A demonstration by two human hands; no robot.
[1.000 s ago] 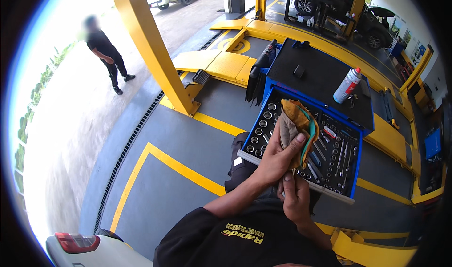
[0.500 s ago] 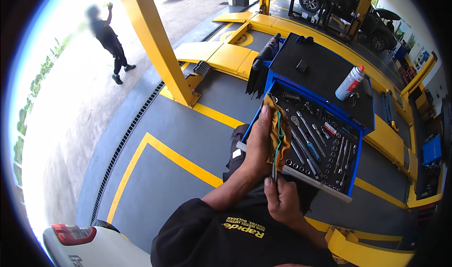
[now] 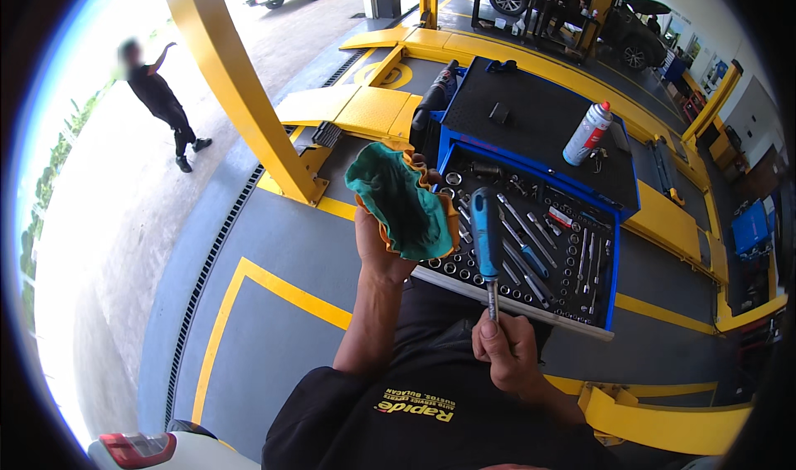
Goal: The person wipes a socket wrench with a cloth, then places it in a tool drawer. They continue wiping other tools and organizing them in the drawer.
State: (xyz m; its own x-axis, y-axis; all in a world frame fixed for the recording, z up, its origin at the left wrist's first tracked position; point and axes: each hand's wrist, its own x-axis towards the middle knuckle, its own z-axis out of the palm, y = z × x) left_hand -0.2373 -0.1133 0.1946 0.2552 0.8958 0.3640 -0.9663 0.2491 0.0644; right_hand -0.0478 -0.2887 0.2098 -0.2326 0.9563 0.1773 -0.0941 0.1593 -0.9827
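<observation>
My left hand (image 3: pixel 383 250) is closed round a folded green and orange-yellow cloth (image 3: pixel 406 201), its green side facing up. In my right hand (image 3: pixel 507 347) is a blue-handled tool (image 3: pixel 486 230) with a metal shaft. Its handle points up and away from me; my fingers grip the shaft's lower end and hide the tip. Cloth and tool are apart. Beyond both hands, an open drawer (image 3: pixel 612 300) of a blue tool cart holds sockets, ratchets and extension bars in black foam.
A spray can (image 3: pixel 587 134) with a red cap stands on the cart's black top (image 3: pixel 531 105). Behind run yellow lift ramps (image 3: pixel 348 109), with a yellow post (image 3: pixel 240 89) at left. One person (image 3: pixel 157 97) stands outside; another works by a raised vehicle. A white vehicle (image 3: pixel 178 453) is at lower left.
The cloth has come off the tool and moved left with my left hand, turning its green side up. The tool's blue handle is now uncovered. My view has shifted slightly.
</observation>
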